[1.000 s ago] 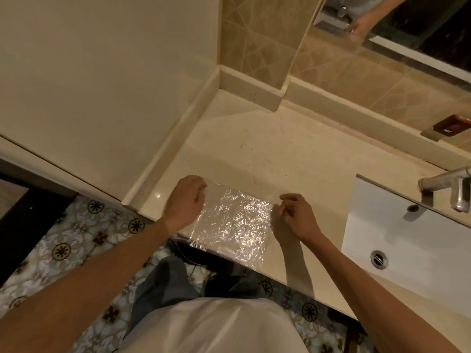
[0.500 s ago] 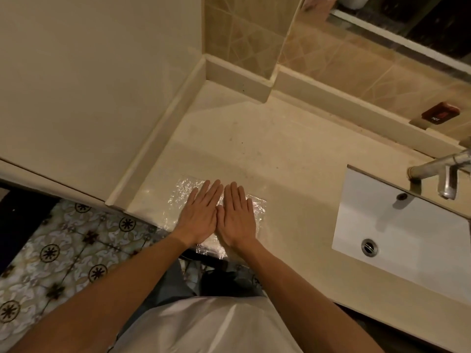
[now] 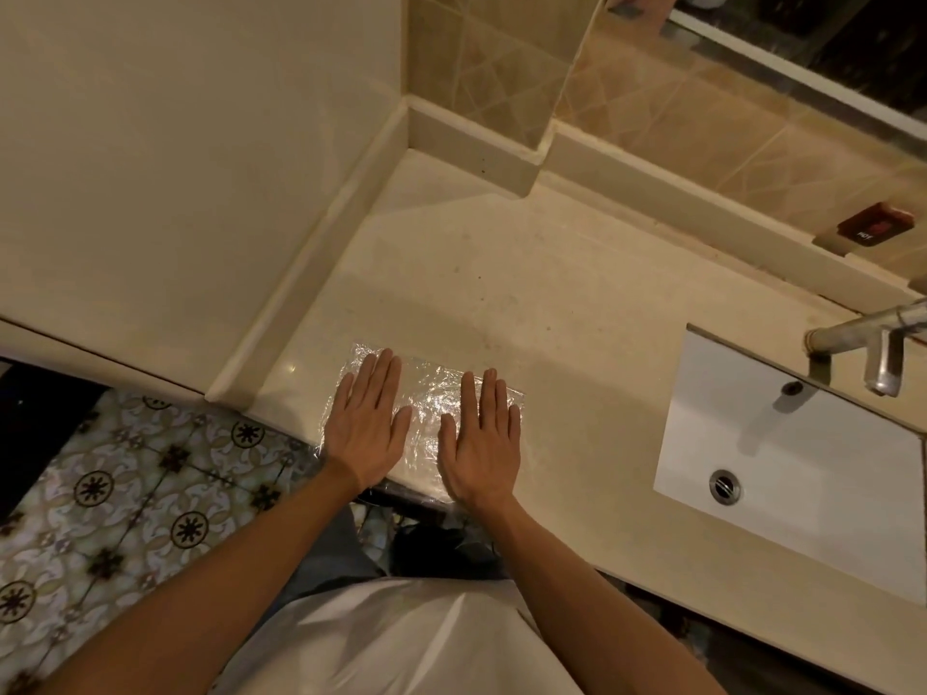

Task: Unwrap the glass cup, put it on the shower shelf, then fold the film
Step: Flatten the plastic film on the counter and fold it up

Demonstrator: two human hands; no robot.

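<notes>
A crinkled clear film [image 3: 426,408] lies flat as a small rectangle on the beige counter [image 3: 526,303], at its front edge. My left hand [image 3: 368,426] presses palm-down on the film's left part, fingers straight and together. My right hand [image 3: 481,433] lies palm-down on its right part. A strip of film shows between the two hands. Neither hand grips anything. The glass cup and the shower shelf are not in view.
A white sink basin [image 3: 782,474] with a drain sits to the right under a metal tap [image 3: 863,343]. A raised ledge [image 3: 311,273] borders the counter on the left. A red tag [image 3: 875,224] rests on the back ledge. Patterned floor tiles [image 3: 125,484] lie below.
A second ago both hands held the film's side edges. They then came flat together on its middle, and now they have slid apart toward its sides.
</notes>
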